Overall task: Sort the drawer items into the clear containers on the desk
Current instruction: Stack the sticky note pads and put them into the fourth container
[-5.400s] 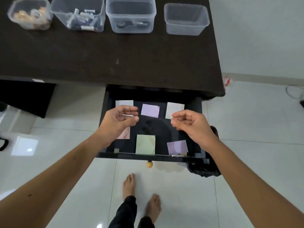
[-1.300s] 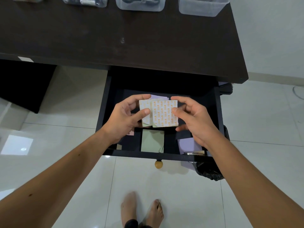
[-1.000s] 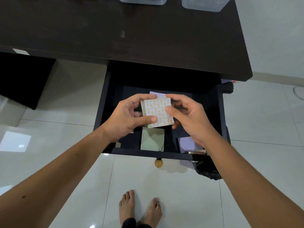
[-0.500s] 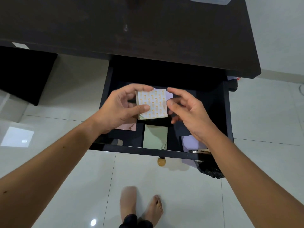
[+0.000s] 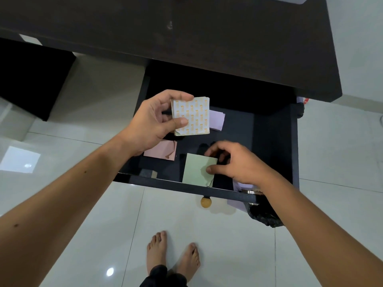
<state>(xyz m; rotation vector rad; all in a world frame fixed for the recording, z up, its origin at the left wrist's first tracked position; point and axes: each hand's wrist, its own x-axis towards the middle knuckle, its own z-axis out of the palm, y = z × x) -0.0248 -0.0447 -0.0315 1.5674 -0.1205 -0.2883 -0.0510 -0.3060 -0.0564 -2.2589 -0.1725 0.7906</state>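
Observation:
My left hand (image 5: 153, 123) holds a stack of sticky-note pads (image 5: 193, 116), its printed white backing facing up, above the open dark drawer (image 5: 273, 141). My right hand (image 5: 236, 162) is down in the drawer with thumb and fingers pinching the right edge of a green pad (image 5: 195, 169) that lies flat near the drawer front. A pink pad (image 5: 163, 151) lies at the left, partly under my left hand. A purple pad (image 5: 217, 121) shows behind the held stack. Another purple pad (image 5: 243, 185) peeks out under my right wrist.
The dark desk top (image 5: 186, 38) fills the upper view; only a corner of one clear container (image 5: 302, 0) shows at its top edge. The drawer has a round wooden knob (image 5: 205, 201). A black bin (image 5: 265, 216) sits at the drawer's right front. My bare feet stand on white tiles.
My right hand let go of the printed stack and dropped onto the green pad at the drawer front. My left hand alone keeps the stack. The view tilted down, so the containers left the frame.

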